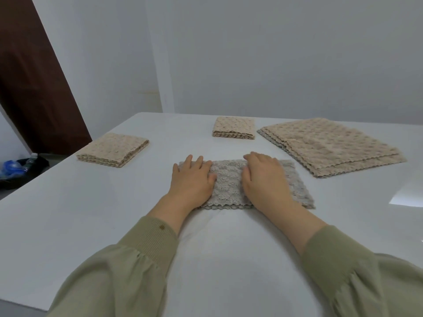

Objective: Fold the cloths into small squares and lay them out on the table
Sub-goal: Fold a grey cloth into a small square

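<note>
A grey textured cloth (229,181), folded into a strip, lies on the white table (91,213) right in front of me. My left hand (192,179) presses flat on its left part and my right hand (263,179) presses flat on its right part, fingers spread, neither gripping. Two beige cloths lie folded into small squares: one at the left (113,149), one at the far middle (234,128). A stack of unfolded beige cloths (332,145) lies at the right.
The table's left edge runs diagonally past a brown door (34,76). On the floor at the left lie a black bag, blue plastic and a bottle (20,168). A plain wall stands behind the table.
</note>
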`<state>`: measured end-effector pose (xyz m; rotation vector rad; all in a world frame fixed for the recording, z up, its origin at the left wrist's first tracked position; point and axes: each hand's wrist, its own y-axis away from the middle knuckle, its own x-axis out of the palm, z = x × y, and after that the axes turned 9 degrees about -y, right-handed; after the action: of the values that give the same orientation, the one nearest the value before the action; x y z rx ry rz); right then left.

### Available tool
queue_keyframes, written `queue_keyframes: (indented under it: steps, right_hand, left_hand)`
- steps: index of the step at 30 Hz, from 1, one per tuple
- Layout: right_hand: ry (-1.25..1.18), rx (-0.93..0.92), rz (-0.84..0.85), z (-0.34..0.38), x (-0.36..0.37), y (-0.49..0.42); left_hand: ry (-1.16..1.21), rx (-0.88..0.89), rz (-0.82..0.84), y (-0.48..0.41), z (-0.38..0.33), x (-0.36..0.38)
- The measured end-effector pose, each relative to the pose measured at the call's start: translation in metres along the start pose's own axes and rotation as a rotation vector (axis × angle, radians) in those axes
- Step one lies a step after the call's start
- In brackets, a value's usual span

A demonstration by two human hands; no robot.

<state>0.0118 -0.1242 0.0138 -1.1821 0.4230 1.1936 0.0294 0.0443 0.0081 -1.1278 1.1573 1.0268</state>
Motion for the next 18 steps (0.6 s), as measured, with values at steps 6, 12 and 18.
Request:
queue_keyframes:
  steps: [6,12,18]
  right_hand:
    - [0.106,0.136,0.426,-0.002,0.018,-0.012]
    - [0.225,0.371,0.422,-0.046,-0.008,-0.012]
    - [0.196,0.245,0.047,-0.023,-0.011,-0.013]
  left_hand:
    - [0.046,-0.034,0.109,-0.002,0.004,0.006]
    - [0.08,-0.067,0.153,-0.002,0.005,0.007]
    - [-0.089,0.064,-0.303,0.002,-0.002,-0.018]
